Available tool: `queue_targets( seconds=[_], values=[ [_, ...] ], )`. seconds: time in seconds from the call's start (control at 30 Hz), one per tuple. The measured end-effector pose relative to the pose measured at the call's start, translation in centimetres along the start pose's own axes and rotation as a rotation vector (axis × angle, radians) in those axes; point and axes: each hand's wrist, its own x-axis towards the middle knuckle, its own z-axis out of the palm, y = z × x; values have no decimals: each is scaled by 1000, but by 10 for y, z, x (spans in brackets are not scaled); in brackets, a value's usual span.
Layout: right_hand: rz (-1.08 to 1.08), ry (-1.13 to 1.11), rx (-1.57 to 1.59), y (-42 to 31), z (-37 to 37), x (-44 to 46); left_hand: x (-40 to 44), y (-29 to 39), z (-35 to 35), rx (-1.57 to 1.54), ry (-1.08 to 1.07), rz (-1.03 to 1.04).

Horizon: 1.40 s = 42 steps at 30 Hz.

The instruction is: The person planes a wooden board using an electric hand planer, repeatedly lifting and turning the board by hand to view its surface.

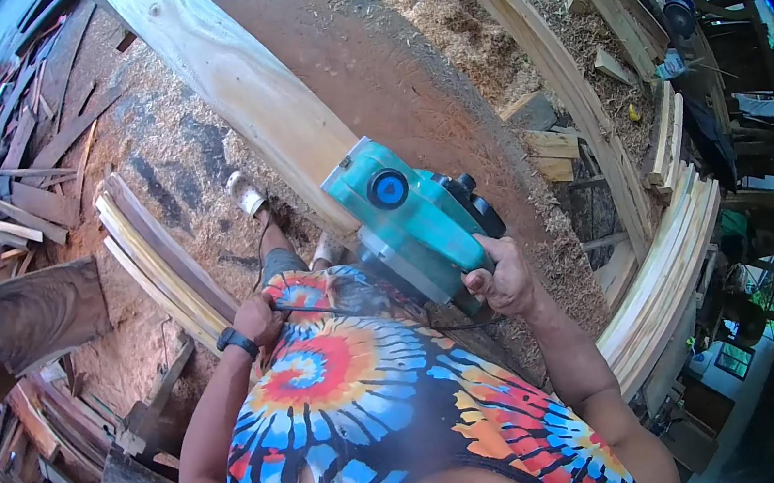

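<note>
A teal power planer [419, 223] rests on the near end of a long pale board [228, 77] that runs up and to the left. My right hand [501, 277] is closed around the planer's rear handle. On the left, my left hand [258, 319] is closed on a dark power cord [318, 308], which crosses in front of my tie-dye shirt. A dark watch is on my left wrist. The planer's underside is hidden.
Stacked planks [661, 279] lie at right, and a long beam [543, 50] runs along the upper right. More planks [164, 256] stand left of my legs. Scrap wood [35, 205] is piled at far left. Shavings cover much of the ground.
</note>
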Motion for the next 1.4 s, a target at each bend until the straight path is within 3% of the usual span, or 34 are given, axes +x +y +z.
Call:
queue_targets(
  seconds=[0.6, 0.8, 0.9, 1.1, 1.33, 1.4],
  values=[
    [-47, -30, -54, -32, -3, 37, 6, 23, -32, -75, -36, -1],
    [-93, -8, 6, -46, 0, 57, 11, 19, -33, -73, 73, 116],
    [-74, -57, -19, -53, -4, 73, 6, 46, -57, -123, 79, 85],
    [-101, -62, -38, -69, -4, 101, 11, 72, -72, -294, 200, 252],
    [-226, 0, -73, -85, 5, 139, 22, 96, -85, -369, 260, 287],
    [-178, -31, -81, -87, 5, 148, 29, 92, -83, -390, 290, 318]
  ],
)
